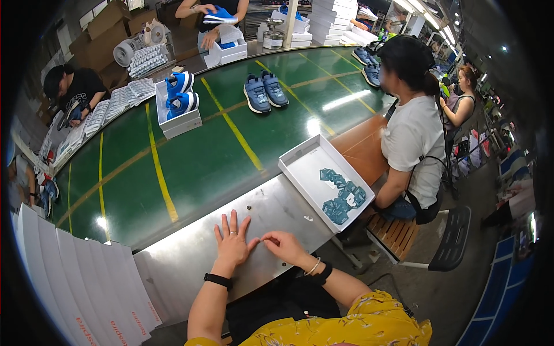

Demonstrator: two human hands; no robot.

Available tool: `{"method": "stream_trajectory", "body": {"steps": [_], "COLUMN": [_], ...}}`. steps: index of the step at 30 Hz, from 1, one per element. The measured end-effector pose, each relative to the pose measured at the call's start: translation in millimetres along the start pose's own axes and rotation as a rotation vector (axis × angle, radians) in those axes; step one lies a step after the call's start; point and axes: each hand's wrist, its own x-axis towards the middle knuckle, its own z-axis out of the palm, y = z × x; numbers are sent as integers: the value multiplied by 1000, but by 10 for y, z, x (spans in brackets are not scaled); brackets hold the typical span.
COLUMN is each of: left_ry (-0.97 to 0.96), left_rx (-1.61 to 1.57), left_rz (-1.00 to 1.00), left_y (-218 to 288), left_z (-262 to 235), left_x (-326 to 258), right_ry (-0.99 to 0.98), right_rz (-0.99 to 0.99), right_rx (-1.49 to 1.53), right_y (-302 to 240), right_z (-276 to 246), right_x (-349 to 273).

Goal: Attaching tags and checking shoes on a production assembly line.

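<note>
My left hand (232, 245) lies flat on the bare metal worktop (190, 259), fingers spread and a ring on one of them. Close beside its thumb is my right hand (284, 248), thumb and forefinger pinched together just above the metal. Whatever the pinch may hold is too small to make out. To the right of my hands, a shallow white cardboard tray (297, 168) holds several small teal tags (336, 209), loosely heaped toward its near side. A small pale scrap (308, 218) rests on the worktop by the tray.
Beyond the worktop runs a green conveyor belt (190, 155) with yellow lines. It carries an open white box (179, 124) with blue sneakers (182, 104) and a pair of grey-blue sneakers (264, 92). White boxes (86, 277) stack at left. A co-worker (412, 127) sits at right.
</note>
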Motion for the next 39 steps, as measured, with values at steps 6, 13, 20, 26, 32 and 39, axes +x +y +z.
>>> {"method": "stream_trajectory", "body": {"steps": [6, 13, 20, 26, 32, 39], "left_ry": [-77, -87, -58, -78, -74, -81], "left_rx": [9, 30, 31, 8, 16, 20], "left_rz": [-18, -2, 54, 60, 83, 85], "left_y": [54, 39, 134, 141, 118, 112], "left_z": [-44, 4, 15, 5, 41, 17], "left_x": [21, 66, 130, 134, 155, 182], "right_ry": [-523, -513, 373, 404, 279, 347], "right_rz": [-105, -16, -334, 92, 247, 531], "right_rx": [-138, -337, -796, -1043, -1028, -1123], "right_y": [-699, -938, 58, 629, 699, 602], "right_z": [-708, -1489, -2407, -3002, -3226, -3211], "right_x": [21, 900, 2439, 2872, 3086, 3275]}}
